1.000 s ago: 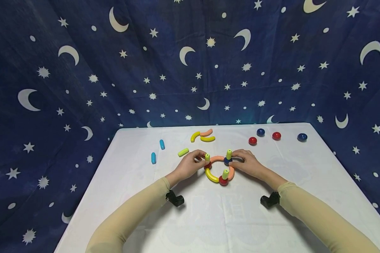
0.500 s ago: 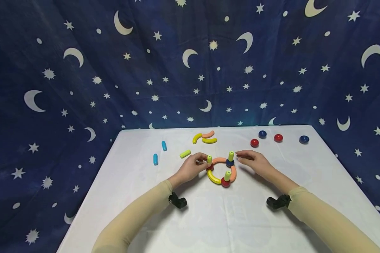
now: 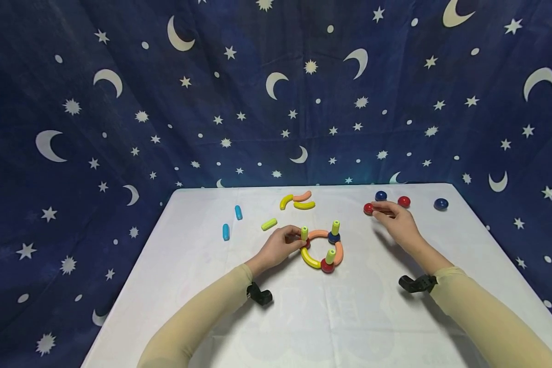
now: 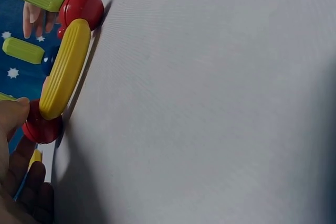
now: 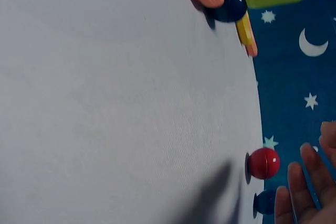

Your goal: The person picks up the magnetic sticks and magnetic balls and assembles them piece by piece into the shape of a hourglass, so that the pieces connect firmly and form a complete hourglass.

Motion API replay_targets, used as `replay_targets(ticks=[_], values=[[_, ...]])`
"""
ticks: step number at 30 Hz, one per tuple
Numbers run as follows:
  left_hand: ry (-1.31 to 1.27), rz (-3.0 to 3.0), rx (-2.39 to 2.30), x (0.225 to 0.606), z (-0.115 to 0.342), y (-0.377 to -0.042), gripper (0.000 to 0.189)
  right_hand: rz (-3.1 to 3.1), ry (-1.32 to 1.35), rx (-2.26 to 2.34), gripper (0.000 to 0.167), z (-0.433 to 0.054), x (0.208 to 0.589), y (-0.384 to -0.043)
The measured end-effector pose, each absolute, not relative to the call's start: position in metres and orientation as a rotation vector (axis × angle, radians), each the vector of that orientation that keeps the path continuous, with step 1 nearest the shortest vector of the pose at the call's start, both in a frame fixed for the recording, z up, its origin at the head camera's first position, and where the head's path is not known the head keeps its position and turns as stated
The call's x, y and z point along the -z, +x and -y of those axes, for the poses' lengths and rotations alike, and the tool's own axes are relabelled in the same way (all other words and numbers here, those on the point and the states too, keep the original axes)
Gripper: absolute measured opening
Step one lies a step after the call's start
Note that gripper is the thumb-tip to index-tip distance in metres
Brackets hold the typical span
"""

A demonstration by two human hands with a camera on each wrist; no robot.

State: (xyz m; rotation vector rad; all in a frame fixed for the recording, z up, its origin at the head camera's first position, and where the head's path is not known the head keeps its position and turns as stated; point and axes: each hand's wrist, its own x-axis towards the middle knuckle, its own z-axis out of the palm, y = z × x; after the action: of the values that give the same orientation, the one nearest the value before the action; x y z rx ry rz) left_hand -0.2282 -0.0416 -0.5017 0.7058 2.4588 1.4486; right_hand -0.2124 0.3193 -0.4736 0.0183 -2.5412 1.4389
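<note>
A ring of curved salmon pieces [image 3: 339, 252] and one curved yellow piece [image 3: 310, 258] lies on the table, joined by two red balls and one blue ball [image 3: 334, 237]. Each ball bears an upright lime-green rod [image 3: 330, 256]. My left hand [image 3: 280, 248] holds the ring's left red ball [image 4: 43, 124] at the foot of its rod, thumb on the near side. My right hand [image 3: 397, 225] reaches over the loose balls, fingers extended beside a loose red ball [image 3: 368, 208]. In the right wrist view, that red ball [image 5: 263, 163] stands apart from the fingertips.
Loose blue balls [image 3: 440, 204] and another red ball [image 3: 404, 202] lie at the back right. Curved yellow and salmon pieces [image 3: 304, 205] sit at the back middle. Two blue rods [image 3: 226, 232] and a lime-green rod [image 3: 269, 224] lie left. Starry dark cloth [image 3: 239, 92] hangs behind the table.
My right hand has let go of the ring's blue ball and moved right and away from me to the loose red ball. My left hand stays on the ring's left red ball.
</note>
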Motion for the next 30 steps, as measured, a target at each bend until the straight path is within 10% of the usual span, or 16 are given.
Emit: replay_targets(ticks=[30], values=[[0.676, -2.417, -1.421, 0.505, 0.044, -0.232, 0.025, 2.812, -0.285, -1.365, 0.073, -0.332, 0.493, -0.251]])
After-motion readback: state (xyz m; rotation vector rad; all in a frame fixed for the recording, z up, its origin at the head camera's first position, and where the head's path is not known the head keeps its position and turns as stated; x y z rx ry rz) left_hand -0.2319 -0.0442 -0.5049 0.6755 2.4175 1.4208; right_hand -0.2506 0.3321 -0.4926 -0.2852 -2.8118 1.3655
